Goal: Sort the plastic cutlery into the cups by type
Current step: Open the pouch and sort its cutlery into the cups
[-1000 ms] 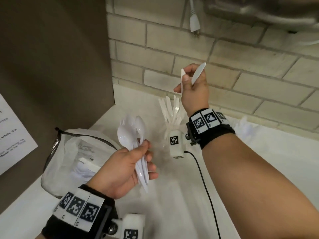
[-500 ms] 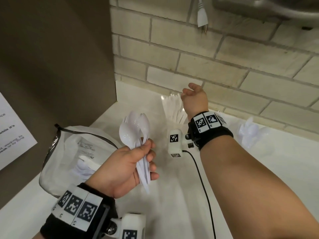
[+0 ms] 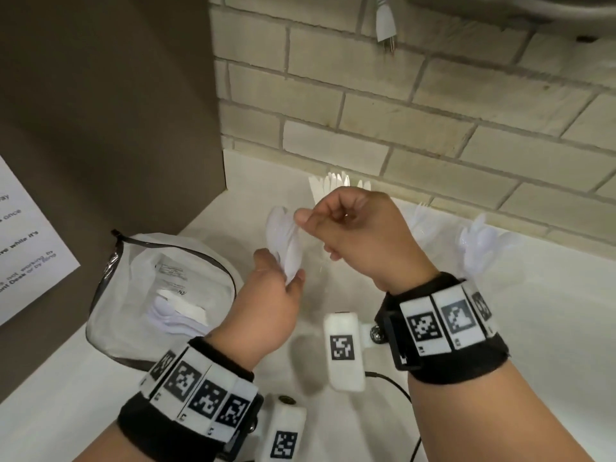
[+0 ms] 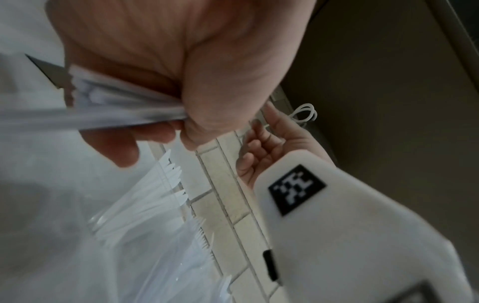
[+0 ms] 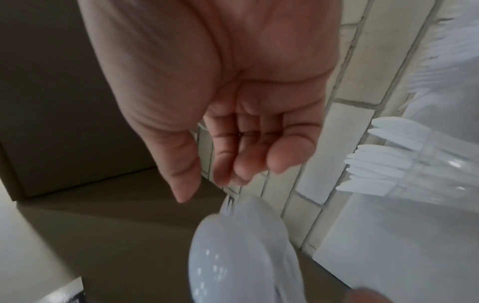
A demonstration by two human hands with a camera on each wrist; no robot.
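My left hand (image 3: pixel 283 271) grips a bundle of white plastic spoons (image 3: pixel 285 238) by the handles, bowls up; the left wrist view shows the handles (image 4: pixel 116 106) clamped in its fist. My right hand (image 3: pixel 320 221) hovers at the spoon bowls with loosely curled fingers. The right wrist view shows its palm (image 5: pixel 233 153) empty above a spoon bowl (image 5: pixel 238 256). A clear cup of knives (image 3: pixel 333 185) stands behind the right hand by the wall. Further right are a cup of forks (image 3: pixel 423 221) and a cup of spoons (image 3: pixel 480 241).
A clear zip pouch (image 3: pixel 160 295) with more white cutlery lies at the left on the white counter (image 3: pixel 533 328). A brown panel (image 3: pixel 116 128) closes the left side, and a brick wall (image 3: pixel 433 128) with a hanging plug (image 3: pixel 385 25) runs behind the cups.
My right hand let the knife go into the knife cup and came back empty to the spoon bundle. My left hand turned and lifted the spoons towards it.
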